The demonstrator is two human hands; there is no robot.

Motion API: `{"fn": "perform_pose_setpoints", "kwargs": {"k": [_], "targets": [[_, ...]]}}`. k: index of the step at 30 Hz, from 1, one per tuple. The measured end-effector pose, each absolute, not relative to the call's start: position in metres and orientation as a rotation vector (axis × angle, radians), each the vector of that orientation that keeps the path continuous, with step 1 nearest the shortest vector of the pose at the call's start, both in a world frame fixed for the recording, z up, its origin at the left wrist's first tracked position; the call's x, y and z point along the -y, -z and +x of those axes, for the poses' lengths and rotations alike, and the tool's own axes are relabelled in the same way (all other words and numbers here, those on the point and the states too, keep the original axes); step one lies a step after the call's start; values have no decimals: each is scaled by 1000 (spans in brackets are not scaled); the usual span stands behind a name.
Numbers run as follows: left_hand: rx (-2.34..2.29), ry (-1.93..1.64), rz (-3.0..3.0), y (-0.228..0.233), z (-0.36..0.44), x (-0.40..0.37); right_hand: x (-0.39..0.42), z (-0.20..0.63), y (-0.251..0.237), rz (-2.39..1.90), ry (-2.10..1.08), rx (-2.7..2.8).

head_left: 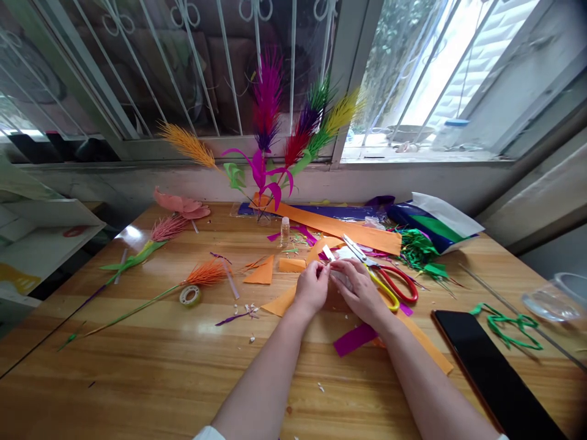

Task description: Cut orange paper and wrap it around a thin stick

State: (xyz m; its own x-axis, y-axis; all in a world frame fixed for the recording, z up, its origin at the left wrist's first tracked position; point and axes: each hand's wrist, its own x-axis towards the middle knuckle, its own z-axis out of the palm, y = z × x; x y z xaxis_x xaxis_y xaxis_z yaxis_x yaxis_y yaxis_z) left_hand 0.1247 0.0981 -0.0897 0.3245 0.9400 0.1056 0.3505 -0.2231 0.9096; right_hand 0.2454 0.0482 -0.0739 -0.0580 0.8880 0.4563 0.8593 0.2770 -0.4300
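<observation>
Both my hands meet over the middle of the wooden table. My left hand (pixel 312 286) is closed, thumb and fingertips pinched together. Against its fingertips, the fingers of my right hand (pixel 360 288) bend inward in a pinch. What they hold is small and mostly hidden; a little white shows at the fingers, but I cannot tell its kind. Scissors (pixel 393 276) with red and yellow handles lie just right of my right hand. Orange paper pieces (pixel 292 265) lie around my hands, and a purple strip (pixel 355 340) sits under my right wrist.
A small clear bottle (pixel 285 232) stands behind my hands. Paper flower stems (pixel 137 308) and a tape roll (pixel 189 296) lie at left. Tall colourful plumes (pixel 266 104) stand by the window. A phone (pixel 493 373), green cord (pixel 504 324) and plastic cup (pixel 557 299) are at right.
</observation>
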Motion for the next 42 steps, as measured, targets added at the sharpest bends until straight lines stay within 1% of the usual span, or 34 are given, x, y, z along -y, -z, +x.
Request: {"fn": "perform_pose_setpoints", "kwargs": {"k": [5,13,19,24,26,31,38,42], "targets": [[-1172,-857,1702,92,125,-97,-54,253,84,-1585,47,1946],[-1297,-652,2208,80,121,-89,-52,250,78,-1576,101,1980],[-1326,-618,2217,79,121,-87,-53,250,82,-1596,156,2031],[-1328,-599,2069,81,125,-88,-54,253,84,-1594,178,2033],[-1294,-669,1956,83,125,-90,-53,251,82,-1583,162,2067],[-1105,-893,1456,92,127,-94,-49,245,76,-1556,15,2107],[-864,-805,989,95,149,-90,-59,250,88,-1686,103,1986],[-678,-744,737,89,150,-86,-61,247,88,-1634,50,1943]]}}
